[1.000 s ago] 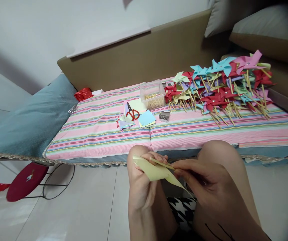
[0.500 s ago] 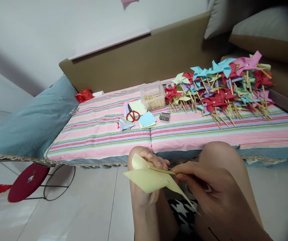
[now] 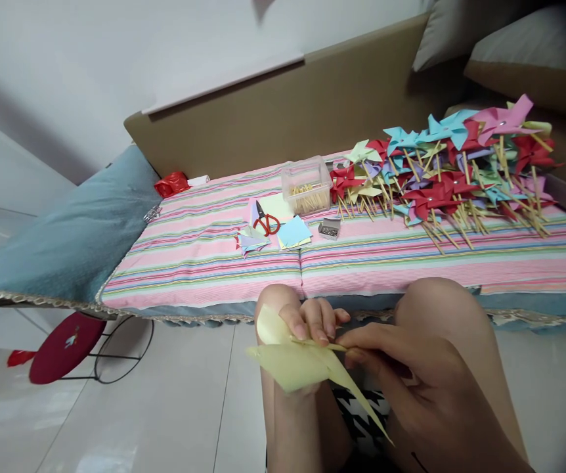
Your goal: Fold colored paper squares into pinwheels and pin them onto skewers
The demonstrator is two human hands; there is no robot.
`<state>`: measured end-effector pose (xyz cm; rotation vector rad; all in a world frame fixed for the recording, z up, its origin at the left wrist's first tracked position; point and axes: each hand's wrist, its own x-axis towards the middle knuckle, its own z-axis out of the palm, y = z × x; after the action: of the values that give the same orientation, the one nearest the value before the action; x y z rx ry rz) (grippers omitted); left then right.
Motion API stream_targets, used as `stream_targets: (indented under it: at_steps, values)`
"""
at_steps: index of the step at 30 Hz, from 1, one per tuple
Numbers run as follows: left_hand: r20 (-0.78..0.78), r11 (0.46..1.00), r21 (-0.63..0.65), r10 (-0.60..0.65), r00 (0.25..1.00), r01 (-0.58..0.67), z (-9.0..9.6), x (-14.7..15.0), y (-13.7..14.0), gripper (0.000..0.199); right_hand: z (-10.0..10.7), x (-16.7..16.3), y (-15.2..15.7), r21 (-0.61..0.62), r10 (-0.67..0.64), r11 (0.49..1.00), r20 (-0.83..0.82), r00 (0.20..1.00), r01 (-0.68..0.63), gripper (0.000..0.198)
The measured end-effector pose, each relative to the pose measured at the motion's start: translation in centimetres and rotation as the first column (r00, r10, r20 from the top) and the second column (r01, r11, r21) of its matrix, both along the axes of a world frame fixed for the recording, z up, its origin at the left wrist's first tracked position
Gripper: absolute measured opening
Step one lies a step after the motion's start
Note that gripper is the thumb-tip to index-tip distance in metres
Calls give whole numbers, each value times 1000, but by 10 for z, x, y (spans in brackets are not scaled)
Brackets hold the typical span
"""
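Over my knees, both hands hold a pale yellow paper pinwheel (image 3: 293, 369) with partly folded blades. My left hand (image 3: 310, 322) is closed on it from behind, its fingertips pressing the folded part near the middle; the palm is hidden by the paper. My right hand (image 3: 406, 374) pinches near the pinwheel's centre between thumb and forefinger, close to a thin strip that looks like a stick or a folded edge; I cannot tell which. One pointed blade hangs down beside the right thumb.
Finished pinwheels (image 3: 440, 190) lie heaped at the right of the striped couch cover (image 3: 204, 256). A clear box (image 3: 307, 190) of sticks, red-handled scissors (image 3: 266, 225), paper squares (image 3: 295, 233), scraps (image 3: 252, 243) and a small box of pins (image 3: 329, 228) lie mid-couch. A red stool (image 3: 66, 348) stands left.
My left fingers have curled further over the pinwheel's middle, and the paper has tilted slightly. The right hand keeps its pinch. The whole view has shifted a little.
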<state>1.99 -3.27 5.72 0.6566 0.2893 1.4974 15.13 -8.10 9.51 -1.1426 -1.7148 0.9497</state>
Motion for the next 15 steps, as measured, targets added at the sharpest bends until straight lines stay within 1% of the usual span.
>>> stream_targets:
  at_steps: [2,4,9,11,15]
  values:
    - [15,999,-45,14,1000,-13,7,3,-3,51,-1,-1,-1,0,-11,1000,-5,1000,11,21]
    - [27,998,-63,21,999,-19,11,5,-5,53,-1,-2,-1,4,-18,1000,1,1000,18,22]
    - [-21,992,-122,22,1000,-24,9,4,-5,62,-1,-2,-1,11,-26,1000,17,1000,26,22]
    - [-18,993,-114,3,1000,-5,8,2,-5,59,-2,-2,-1,8,-24,1000,18,1000,24,22]
    - [25,998,-47,-43,999,44,10,1,-4,49,-2,-3,-1,24,-37,999,20,999,36,22]
